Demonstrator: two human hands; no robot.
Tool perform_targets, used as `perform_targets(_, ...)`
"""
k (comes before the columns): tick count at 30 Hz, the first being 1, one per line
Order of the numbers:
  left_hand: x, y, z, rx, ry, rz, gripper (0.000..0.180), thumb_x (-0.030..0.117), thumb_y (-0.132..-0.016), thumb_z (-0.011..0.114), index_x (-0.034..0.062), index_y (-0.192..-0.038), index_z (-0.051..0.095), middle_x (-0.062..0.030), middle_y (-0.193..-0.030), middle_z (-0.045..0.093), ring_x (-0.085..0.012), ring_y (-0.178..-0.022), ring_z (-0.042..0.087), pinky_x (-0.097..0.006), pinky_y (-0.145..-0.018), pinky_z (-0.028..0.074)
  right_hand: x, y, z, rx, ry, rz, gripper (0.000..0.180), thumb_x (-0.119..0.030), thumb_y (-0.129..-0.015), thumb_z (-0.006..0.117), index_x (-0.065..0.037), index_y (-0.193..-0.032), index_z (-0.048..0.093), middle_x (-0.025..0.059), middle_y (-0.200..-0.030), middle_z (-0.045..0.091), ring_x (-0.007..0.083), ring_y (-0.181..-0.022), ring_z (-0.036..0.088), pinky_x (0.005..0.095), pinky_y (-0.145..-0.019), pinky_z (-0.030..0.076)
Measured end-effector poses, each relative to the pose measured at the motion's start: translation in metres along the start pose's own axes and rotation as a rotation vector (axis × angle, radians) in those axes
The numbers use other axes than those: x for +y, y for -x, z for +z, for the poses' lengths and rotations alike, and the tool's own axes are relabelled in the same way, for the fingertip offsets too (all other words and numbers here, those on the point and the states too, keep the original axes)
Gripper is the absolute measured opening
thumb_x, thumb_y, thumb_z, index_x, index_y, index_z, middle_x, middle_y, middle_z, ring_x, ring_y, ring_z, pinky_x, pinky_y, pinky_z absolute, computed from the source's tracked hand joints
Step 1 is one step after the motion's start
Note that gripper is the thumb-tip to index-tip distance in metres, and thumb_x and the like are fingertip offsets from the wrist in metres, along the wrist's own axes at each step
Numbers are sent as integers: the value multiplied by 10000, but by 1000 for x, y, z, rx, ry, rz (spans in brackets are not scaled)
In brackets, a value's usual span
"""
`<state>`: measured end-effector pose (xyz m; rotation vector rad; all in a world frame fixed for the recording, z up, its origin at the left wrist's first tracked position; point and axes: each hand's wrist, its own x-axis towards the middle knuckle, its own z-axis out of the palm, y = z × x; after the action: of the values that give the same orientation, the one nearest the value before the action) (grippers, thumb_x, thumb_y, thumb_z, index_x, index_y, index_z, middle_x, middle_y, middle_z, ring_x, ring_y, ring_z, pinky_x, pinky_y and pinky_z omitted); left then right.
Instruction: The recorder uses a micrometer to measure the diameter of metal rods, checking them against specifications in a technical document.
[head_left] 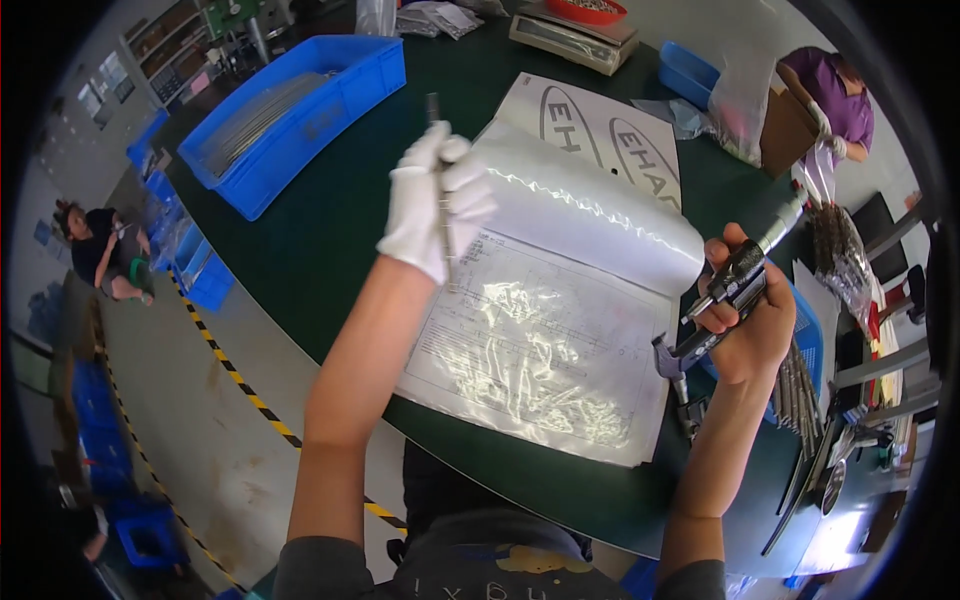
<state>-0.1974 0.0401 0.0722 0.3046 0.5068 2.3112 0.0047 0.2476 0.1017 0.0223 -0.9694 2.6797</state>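
Observation:
My left hand [425, 205], in a white glove, is closed around a thin metal rod [446, 225]. The rod stands nearly upright in the picture, its ends showing above and below the fingers, over the left side of a drawing sheet in a clear sleeve [540, 350]. Bare-skinned, my right hand [760, 345] grips a micrometer [742, 268] at the right side of the sheet. The micrometer's barrel points up and right, and its curved frame hangs toward the sheet. Rod and micrometer are well apart. A turned-back clear page [590, 215] curls across the sheet's upper part.
A blue bin [230, 195] holding thin rods stands back left on the green table [360, 165]. A scale [575, 45] bearing a red bowl [588, 10] is at the back. Several rods [797, 395] lie by a blue basket [808, 310] at right. Two people are beyond the table.

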Motion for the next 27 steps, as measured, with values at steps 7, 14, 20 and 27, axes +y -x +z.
perform_targets(7, -80, -15, 65, -24, 151, -210, 344, 342, -896, 365, 157, -608, 391, 49, -442, 247, -85, -334, 230, -220, -331, 199, -3, 9, 13, -49, 63, -117, 453, -320, -771, 355, 66, -944, 516, 217, -832, 553, 226, -548, 497, 278, -453, 416)
perform_targets(14, -112, -15, 74, 56, 198, -235, 399, 417, -893, 333, 168, -582, 338, 32, -435, 219, -100, -324, 178, -241, -330, 162, -11, 17, 28, 70, 130, -108, 737, -567, -800, 181, 59, -714, 560, 207, -626, 576, 177, -397, 464, 215, -329, 335)
perform_targets(20, -114, -13, 71, 92, 128, -228, 404, 420, -892, 336, 166, -577, 331, 32, -435, 211, -101, -329, 162, -248, -336, 148, 9, 17, 28, -2, 178, -126, 805, -601, -791, 131, 69, -725, 574, 197, -630, 591, 141, -389, 451, 196, -348, 318)
perform_targets(27, -115, -7, 75, 96, 124, -236, 395, 408, -899, 324, 163, -589, 328, 31, -437, 213, -98, -334, 162, -247, -338, 148, 16, 17, 30, -54, 234, -128, 800, -652, -783, 160, 51, -732, 538, 212, -627, 564, 160, -378, 423, 218, -356, 337)
